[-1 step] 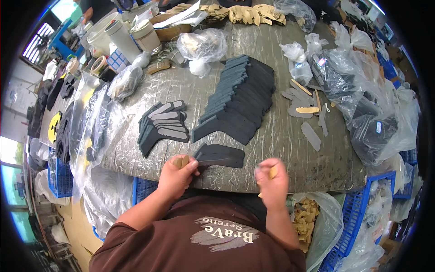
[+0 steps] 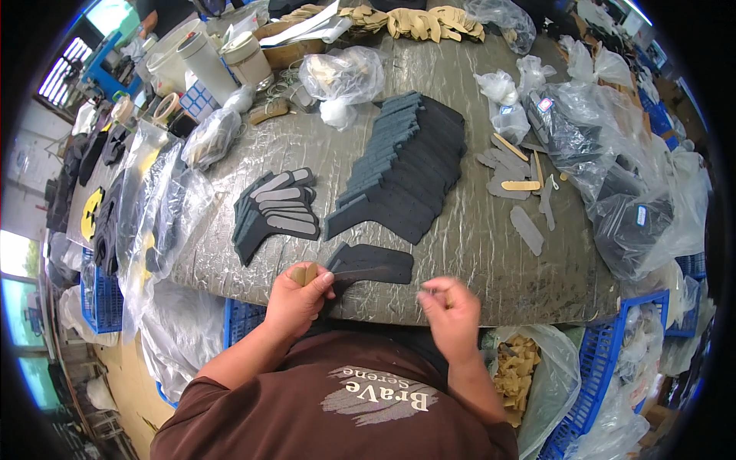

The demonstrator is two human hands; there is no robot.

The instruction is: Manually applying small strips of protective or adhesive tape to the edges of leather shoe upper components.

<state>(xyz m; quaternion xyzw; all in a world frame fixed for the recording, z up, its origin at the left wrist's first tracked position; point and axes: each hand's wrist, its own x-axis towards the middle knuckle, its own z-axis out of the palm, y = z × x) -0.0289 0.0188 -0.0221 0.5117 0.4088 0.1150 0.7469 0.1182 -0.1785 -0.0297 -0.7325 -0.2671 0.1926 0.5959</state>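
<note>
the left hand (image 2: pixel 297 293) is curled closed, with a couple of tan pieces (image 2: pixel 310 273) held upright among its fingers, their rounded tops poking out above the knuckles. its thumb points right, toward the dark piece (image 2: pixel 383 262), which lies flat on the table (image 2: pixel 529 287) near the front edge, between the two hands. the thumb tip is right at the left end of this piece; whether it presses on it, i cannot tell. the right hand (image 2: pixel 451 310) is off the table surface to the right of the piece and apart from it, fingers bent in and the tips drawn together toward the thumb; it is blurred, and i cannot tell whether it grips anything.

beyond the dark piece, a long stack (image 2: pixel 414 172) of similar dark shapes leans in overlapping rows, their blue-green edges along the left. to its left lies a smaller fan (image 2: pixel 257 218) of dark shapes, with grey strips (image 2: pixel 284 205) on top. on the right, loose grey pieces (image 2: pixel 526 231) lie near wooden sticks (image 2: pixel 521 185), beside clear bags (image 2: pixel 652 207). below the table's right front edge, an open bag (image 2: pixel 556 383) holds tan scraps (image 2: pixel 517 369), next to a blue basket (image 2: pixel 598 356).
</note>
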